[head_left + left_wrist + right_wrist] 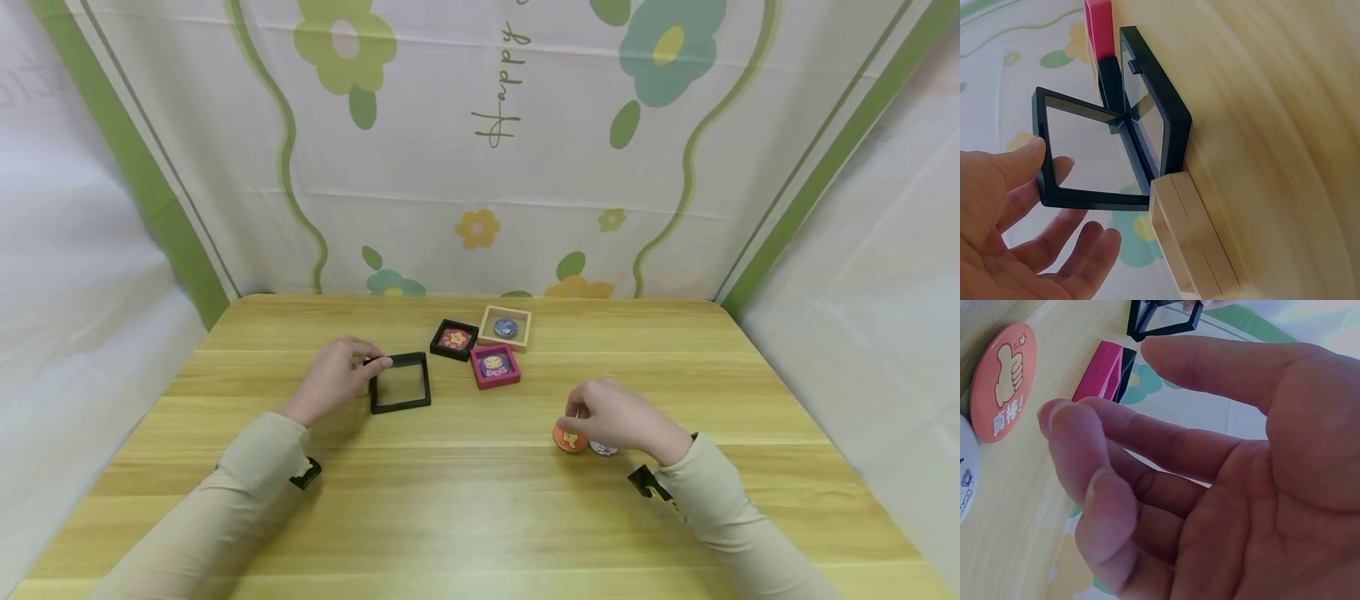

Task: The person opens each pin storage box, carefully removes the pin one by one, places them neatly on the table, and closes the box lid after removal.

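Note:
My left hand [337, 375] pinches the edge of a black hinged display frame [401, 407] between thumb and fingers. In the left wrist view the frame stands unfolded, its raised half [1094, 201] in my grip and the other half on the table. My right hand [618, 414] hovers over an orange round badge [1004, 384] with a thumbs-up picture. Its fingers are loosely bent, the thumb apart from them, nothing between. A white round badge [602, 448] lies beside the orange one, partly hidden by that hand in the head view.
Beyond the hands sit three smaller frames with badges inside: a black one [444, 350], a pale wooden one [493, 340] and a pink one [498, 381]. The wooden table [465, 517] ends at a flower-printed cloth [420, 167].

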### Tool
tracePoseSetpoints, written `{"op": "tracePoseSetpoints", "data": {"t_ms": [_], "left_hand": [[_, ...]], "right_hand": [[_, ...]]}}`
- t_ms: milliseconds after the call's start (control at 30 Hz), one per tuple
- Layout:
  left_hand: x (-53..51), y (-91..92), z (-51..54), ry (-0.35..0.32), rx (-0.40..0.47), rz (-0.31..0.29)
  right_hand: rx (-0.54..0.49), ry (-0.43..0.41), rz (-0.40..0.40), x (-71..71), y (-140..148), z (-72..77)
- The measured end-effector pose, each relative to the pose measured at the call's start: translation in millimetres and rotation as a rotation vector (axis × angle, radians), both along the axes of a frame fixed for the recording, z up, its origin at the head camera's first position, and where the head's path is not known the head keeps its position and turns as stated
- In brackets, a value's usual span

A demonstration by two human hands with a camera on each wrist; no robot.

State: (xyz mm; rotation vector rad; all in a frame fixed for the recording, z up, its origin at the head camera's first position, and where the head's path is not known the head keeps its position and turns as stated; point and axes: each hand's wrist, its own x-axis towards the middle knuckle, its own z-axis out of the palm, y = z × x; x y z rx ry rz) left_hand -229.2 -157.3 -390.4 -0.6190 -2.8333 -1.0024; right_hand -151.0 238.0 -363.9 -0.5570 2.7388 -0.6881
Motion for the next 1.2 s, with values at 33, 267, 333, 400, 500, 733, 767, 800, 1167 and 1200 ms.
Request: {"op": "tracePoseSetpoints", "data": {"t_ms": [33,267,333,400,500,733,767,800,1167,1200], "left_hand": [[0.0,-0.3,0.0,0.004,-0.002,0.002],[-1.3,-2.3,-1.4,0.053,-0.056,-0.026],[-1.8,-2.3,-2.6,0.073,-0.093,-0.04],[-2.1,-2.7,-4.2,0.084,-0.127,-0.049],[-2.0,-3.0,-6.0,0.09,-0.151,-0.054],[-1.2,-2.7,-8.0,0.104,-0.196,-0.062],[-1.3,-2.3,-8.0,0.103,-0.208,-0.061],[-1.3,-2.0,-8.1,0.099,-0.218,-0.061],[-2.8,-1.2,-12.1,0.09,-0.262,-0.09],[-3.5,-1.0,-12.6,0.088,-0.264,-0.094]], "right_hand": [[0.001,0.002,0.0,0.0,0,-0.3],[-0.005,-0.001,-0.001,0.1,0,-0.4],[-0.008,-0.005,-0.002,0.6,0,-0.2],[-0.007,-0.004,-0.003,1.1,0,0.1],[-0.007,-0.007,0.0,1.6,0,0.3],[-0.002,0.001,0.012,1.9,0,0.3],[-0.003,0.003,0.013,1.8,0,0.4],[-0.003,0.005,0.015,1.7,0,0.5],[0.004,-0.001,0.006,0.9,0,0.7],[0.005,0.0,0.006,0.8,0,0.6]]}}
